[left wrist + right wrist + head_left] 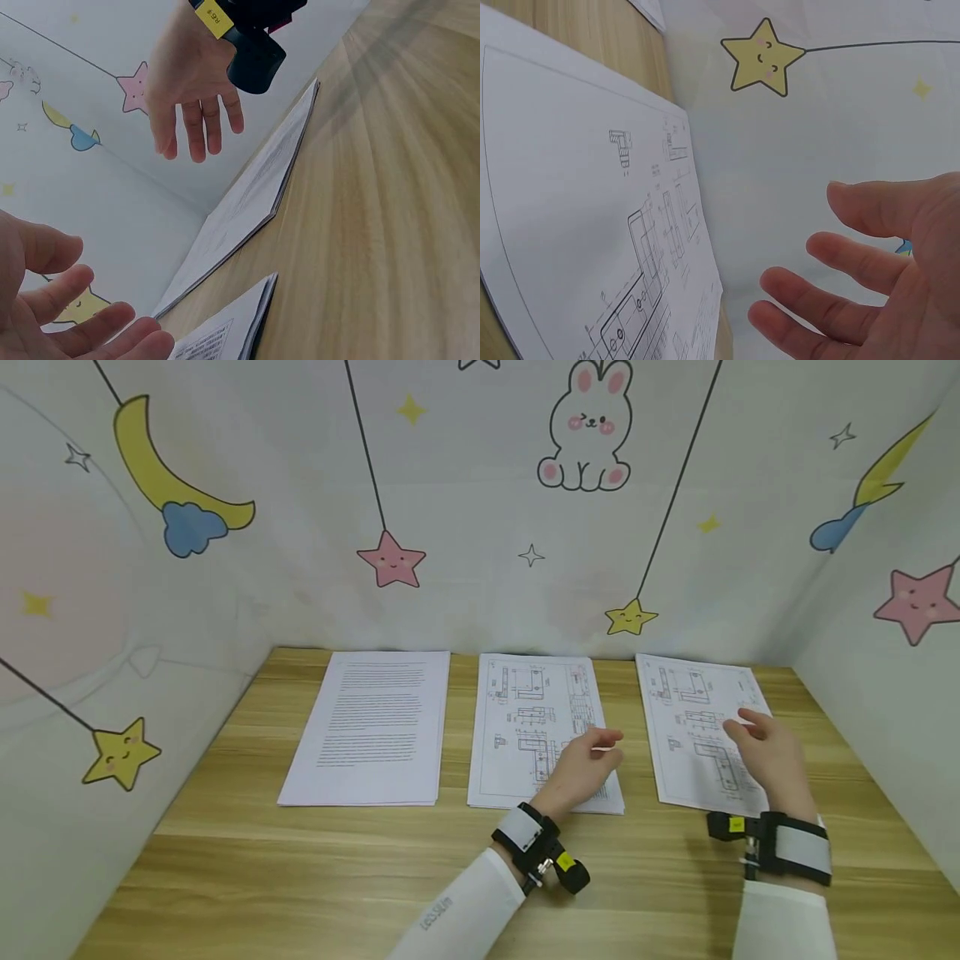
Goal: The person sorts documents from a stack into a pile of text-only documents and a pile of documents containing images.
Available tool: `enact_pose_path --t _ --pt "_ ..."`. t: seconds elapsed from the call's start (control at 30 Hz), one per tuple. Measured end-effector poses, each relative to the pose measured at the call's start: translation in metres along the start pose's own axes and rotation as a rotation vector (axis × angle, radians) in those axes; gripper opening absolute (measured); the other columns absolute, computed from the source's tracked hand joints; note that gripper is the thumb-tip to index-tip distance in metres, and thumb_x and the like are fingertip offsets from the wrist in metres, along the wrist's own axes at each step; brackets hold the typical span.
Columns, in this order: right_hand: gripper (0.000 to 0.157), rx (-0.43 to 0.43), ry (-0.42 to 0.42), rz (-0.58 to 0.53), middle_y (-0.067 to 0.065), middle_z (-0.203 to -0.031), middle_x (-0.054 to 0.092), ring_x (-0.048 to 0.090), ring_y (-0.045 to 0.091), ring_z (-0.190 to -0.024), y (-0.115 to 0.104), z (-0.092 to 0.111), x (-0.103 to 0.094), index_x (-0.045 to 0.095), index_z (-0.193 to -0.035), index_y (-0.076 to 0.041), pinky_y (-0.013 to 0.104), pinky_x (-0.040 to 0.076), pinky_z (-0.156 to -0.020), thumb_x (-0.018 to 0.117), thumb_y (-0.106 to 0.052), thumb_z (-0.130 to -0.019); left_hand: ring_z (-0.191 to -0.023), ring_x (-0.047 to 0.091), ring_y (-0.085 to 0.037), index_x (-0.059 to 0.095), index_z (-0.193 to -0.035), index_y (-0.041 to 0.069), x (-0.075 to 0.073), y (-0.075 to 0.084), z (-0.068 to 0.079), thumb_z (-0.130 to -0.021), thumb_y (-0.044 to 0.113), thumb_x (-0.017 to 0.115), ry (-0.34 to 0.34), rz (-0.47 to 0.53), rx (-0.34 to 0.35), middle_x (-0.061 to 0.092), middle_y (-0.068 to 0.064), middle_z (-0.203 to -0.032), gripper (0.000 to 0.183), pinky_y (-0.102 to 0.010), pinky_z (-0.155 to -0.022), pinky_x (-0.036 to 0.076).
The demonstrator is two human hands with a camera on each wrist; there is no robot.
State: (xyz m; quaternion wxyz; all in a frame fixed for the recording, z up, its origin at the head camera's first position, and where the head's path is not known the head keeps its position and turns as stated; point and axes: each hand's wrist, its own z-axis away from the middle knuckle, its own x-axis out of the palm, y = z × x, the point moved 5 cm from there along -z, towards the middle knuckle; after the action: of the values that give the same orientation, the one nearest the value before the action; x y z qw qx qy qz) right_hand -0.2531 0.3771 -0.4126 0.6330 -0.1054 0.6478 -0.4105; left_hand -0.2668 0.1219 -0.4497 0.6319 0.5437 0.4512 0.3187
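Note:
Three stacks of paper lie in a row on a wooden table. The left stack (382,727) carries lines of printed text; the middle stack (502,777) and the right stack (678,760) show technical drawings. Above the lower right part of the middle stack is my left hand (581,768), its fingers loosely bent and holding nothing. My right hand (772,756) hovers over the right stack's right side, also with nothing in it. Both wrist views show relaxed, spread fingers apart from the paper; the drawing sheet (570,187) fills the left of the right wrist view.
The wood-grain table (337,877) extends in front of the stacks. A white printed cloth (465,468) with stars, a moon and a rabbit stands behind the table and along both sides. Each wrist wears a strapped camera (570,872).

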Motion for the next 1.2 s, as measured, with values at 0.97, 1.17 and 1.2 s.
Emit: enact_pose_path --t 0.97,1.17,1.2 --pt "0.082 0.253 -0.093 0.061 0.039 -0.157 0.011 0.015 0.059 -0.144 0.068 -0.01 -0.006 0.01 -0.155 0.008 0.07 0.023 -0.114 0.039 -0.047 -0.101 -0.127 0.058 -0.019 0.06 -0.133 0.022 0.056 -0.01 0.001 -0.093 0.029 0.064 -0.075 0.102 -0.175 0.06 -0.008 -0.139 0.041 -0.035 -0.104 0.047" --pt "0.081 0.239 -0.085 0.039 0.039 -0.157 0.012 0.017 0.059 -0.143 0.066 -0.008 -0.011 0.009 -0.155 0.008 0.07 0.024 -0.113 0.037 -0.046 -0.102 -0.121 0.061 -0.019 0.059 -0.135 0.021 0.058 -0.009 0.003 -0.094 0.028 0.063 -0.096 0.195 -0.218 0.06 -0.009 -0.138 0.042 -0.036 -0.1 0.05" --pt "0.08 0.233 -0.083 0.041 0.039 -0.157 0.012 0.017 0.058 -0.143 0.066 -0.007 -0.012 0.009 -0.154 0.008 0.07 0.024 -0.113 0.037 -0.045 -0.102 -0.118 0.062 -0.019 0.058 -0.135 0.02 0.059 -0.009 0.003 -0.094 0.027 0.064 -0.097 0.229 -0.228 0.061 -0.009 -0.135 0.042 -0.036 -0.099 0.051"
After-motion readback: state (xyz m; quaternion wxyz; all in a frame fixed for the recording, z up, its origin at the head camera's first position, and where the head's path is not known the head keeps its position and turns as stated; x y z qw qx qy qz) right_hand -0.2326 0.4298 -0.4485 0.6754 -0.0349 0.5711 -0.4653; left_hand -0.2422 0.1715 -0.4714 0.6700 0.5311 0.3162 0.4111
